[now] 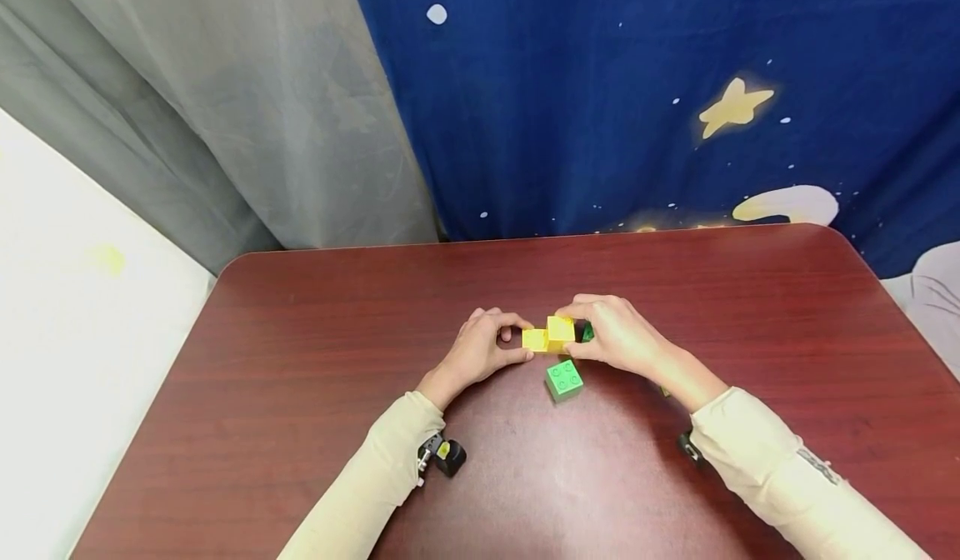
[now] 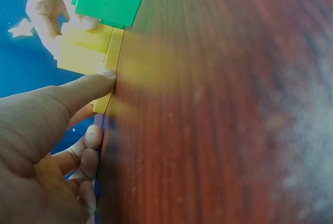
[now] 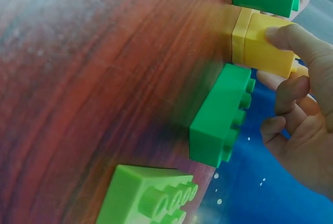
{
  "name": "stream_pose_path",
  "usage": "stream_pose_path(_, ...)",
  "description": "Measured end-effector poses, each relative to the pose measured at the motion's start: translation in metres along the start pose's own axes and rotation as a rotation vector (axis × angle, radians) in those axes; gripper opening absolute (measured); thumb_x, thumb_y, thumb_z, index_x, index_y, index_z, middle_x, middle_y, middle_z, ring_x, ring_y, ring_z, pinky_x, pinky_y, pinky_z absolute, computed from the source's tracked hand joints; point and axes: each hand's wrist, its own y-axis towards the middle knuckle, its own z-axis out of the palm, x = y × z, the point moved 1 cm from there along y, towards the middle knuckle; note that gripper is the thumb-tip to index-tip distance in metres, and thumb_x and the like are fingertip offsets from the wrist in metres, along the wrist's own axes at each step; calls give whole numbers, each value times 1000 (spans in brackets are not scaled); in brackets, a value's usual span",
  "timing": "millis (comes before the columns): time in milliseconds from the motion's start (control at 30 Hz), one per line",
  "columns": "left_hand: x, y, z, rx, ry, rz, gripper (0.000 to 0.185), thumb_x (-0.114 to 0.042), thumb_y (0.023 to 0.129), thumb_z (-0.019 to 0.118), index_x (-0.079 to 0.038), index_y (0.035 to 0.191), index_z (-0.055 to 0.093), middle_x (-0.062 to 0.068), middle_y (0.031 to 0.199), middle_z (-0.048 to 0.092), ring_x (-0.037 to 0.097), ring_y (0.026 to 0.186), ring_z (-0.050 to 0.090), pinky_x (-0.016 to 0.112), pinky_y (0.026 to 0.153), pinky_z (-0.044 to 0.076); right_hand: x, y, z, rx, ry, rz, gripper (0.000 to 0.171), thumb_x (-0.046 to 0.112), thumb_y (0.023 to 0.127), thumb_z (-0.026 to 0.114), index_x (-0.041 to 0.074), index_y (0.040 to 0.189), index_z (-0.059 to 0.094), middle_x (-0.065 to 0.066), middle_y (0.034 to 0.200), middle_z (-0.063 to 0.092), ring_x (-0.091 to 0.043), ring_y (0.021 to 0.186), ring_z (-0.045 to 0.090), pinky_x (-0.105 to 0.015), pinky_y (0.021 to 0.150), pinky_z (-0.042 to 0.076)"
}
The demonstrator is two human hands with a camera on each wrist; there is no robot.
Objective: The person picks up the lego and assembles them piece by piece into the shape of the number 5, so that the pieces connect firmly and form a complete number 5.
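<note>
Both hands work at one small stack of toy building bricks on the table. My left hand (image 1: 472, 350) pinches the left end of a thin yellow brick (image 1: 534, 341) between thumb and finger. On that brick's right part sits a taller yellow brick (image 1: 561, 331), gripped at its sides by my right hand (image 1: 618, 335). In the right wrist view, the tall yellow brick (image 3: 265, 44) stands square over the thin one, with a narrow seam between. A square green brick (image 1: 564, 382) lies just in front of the stack, studs up.
A longer green brick (image 3: 218, 117) stands right of the stack, partly hidden by my right hand in the head view. Farther right is a light green brick (image 3: 130, 193), mostly under the forearm. Beyond the reddish-brown table (image 1: 337, 310) hang grey and blue curtains (image 1: 600, 110).
</note>
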Motion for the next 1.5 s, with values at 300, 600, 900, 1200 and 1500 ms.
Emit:
stream_pose_path(300, -2, 1, -3, 0, 5, 12, 27, -27, 75, 79, -19, 98, 70, 0, 71, 49, 15, 70, 40, 30, 63, 30, 0, 2, -2, 13, 0, 13, 32, 22, 71, 80, 12, 100, 70, 7, 84, 59, -14, 68, 52, -28, 63, 43)
stream_pose_path(600, 0, 1, -3, 0, 5, 6, 26, -27, 74, 79, -19, 97, 70, 0, 71, 50, 16, 70, 40, 30, 63, 30, -1, 5, -1, 26, -3, 7, 30, 23, 72, 80, 11, 98, 70, 7, 83, 58, -16, 67, 52, -28, 62, 42)
stream_pose_path(900, -1, 3, -2, -4, 7, 13, 27, -27, 74, 79, -19, 98, 70, -1, 71, 49, 15, 70, 40, 30, 63, 31, -4, 7, -1, 31, -5, 17, 28, 24, 71, 80, 11, 94, 69, 7, 81, 58, -16, 66, 52, -28, 60, 41)
stream_pose_path(1200, 0, 3, 0, -1, 4, 0, 27, -28, 74, 79, -20, 98, 70, -1, 71, 50, 15, 70, 40, 30, 62, 30, -4, 5, 0, 15, 0, 27, 31, 24, 68, 82, 11, 93, 70, 7, 80, 59, -17, 65, 53, -28, 60, 42)
stream_pose_path(1500, -1, 1, -1, -10, -2, -1, 27, -27, 74, 79, -19, 98, 70, 0, 71, 49, 16, 69, 39, 30, 62, 30, -5, 7, 0, 23, 30, 54, 33, 24, 65, 84, 13, 94, 72, 9, 81, 60, -15, 67, 54, -27, 61, 43)
